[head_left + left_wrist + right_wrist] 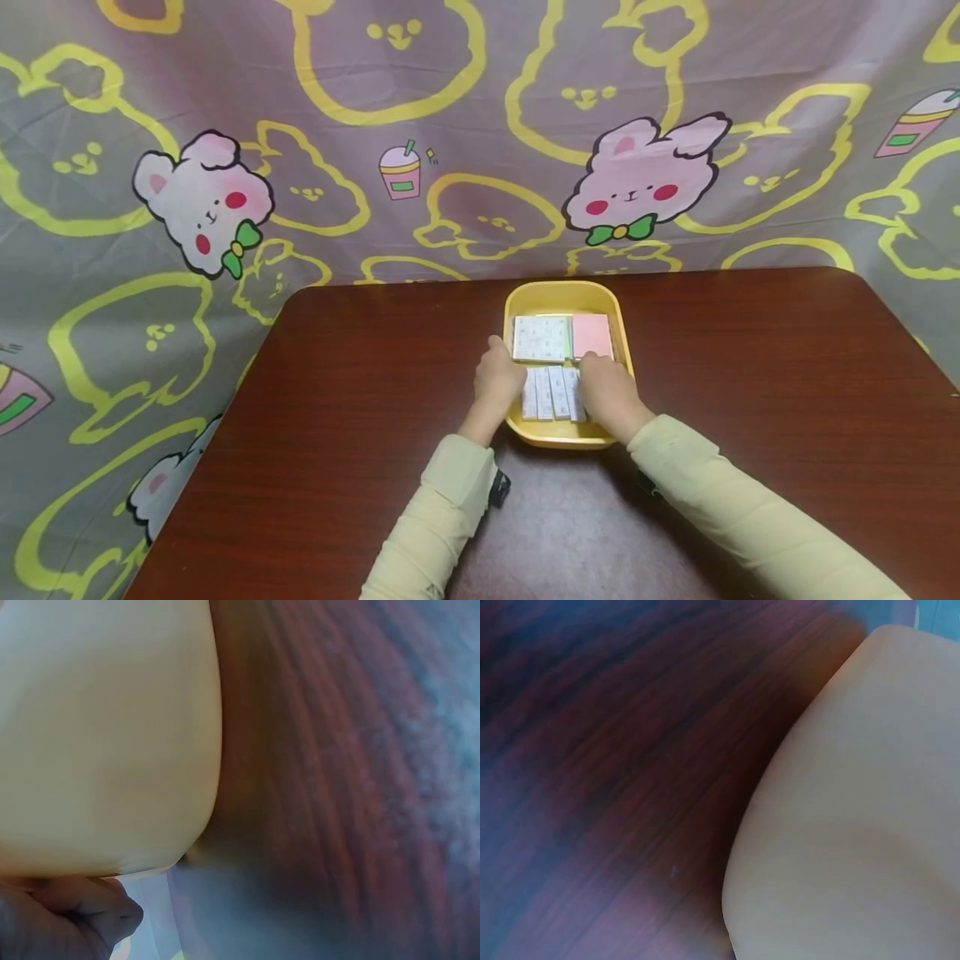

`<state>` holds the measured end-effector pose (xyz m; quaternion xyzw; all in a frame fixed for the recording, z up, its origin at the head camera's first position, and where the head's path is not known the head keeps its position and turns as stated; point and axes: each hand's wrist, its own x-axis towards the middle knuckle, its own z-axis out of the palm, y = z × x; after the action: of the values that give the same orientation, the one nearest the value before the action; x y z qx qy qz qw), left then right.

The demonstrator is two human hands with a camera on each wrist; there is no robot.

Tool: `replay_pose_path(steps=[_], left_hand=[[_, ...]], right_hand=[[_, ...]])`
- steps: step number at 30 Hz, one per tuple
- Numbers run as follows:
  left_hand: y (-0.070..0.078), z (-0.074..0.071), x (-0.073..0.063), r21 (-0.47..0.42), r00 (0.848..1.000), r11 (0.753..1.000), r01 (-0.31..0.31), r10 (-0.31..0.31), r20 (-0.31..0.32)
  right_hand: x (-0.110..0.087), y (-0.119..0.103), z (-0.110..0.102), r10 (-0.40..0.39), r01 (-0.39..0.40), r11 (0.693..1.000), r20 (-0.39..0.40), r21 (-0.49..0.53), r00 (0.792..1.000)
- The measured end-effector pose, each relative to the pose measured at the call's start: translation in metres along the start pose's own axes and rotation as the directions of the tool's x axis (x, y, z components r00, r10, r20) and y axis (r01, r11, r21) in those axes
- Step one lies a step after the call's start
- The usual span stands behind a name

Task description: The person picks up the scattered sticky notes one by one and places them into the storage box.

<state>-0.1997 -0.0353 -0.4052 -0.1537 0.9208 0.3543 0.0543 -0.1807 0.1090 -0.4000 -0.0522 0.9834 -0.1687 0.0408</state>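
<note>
A yellow plastic basin [564, 440] stands on the table with paper items inside. My left hand [498, 382] grips its left rim; in the left wrist view, curled fingers [94, 907] show beside the basin's wall [112, 750]. Reaching over the right side, my right hand [611, 393] is inside the basin, by the lower edge of a pink paper stack [591, 333] and the rightmost of several printed paper strips [546, 393]. Its fingertips are hidden, so what it holds cannot be told. The right wrist view has only the basin's outer wall [847, 810], without the hand.
A white printed stack [540, 337] lies in the basin's far left, with a green edge beside it. The dark red-brown table [360, 400] extends on both sides. Behind it hangs a patterned curtain [480, 100] with rabbit drawings.
</note>
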Motion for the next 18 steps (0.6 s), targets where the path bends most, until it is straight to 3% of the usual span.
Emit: replay_pose_path(steps=[18], left_hand=[[0.0017,0.0022,0.0055,-0.009,0.999,1.0,0.008,-0.007,0.037]], right_hand=[[0.0022,0.0006,-0.0012,0.044,-0.045,0.998,0.021,0.034,0.999]])
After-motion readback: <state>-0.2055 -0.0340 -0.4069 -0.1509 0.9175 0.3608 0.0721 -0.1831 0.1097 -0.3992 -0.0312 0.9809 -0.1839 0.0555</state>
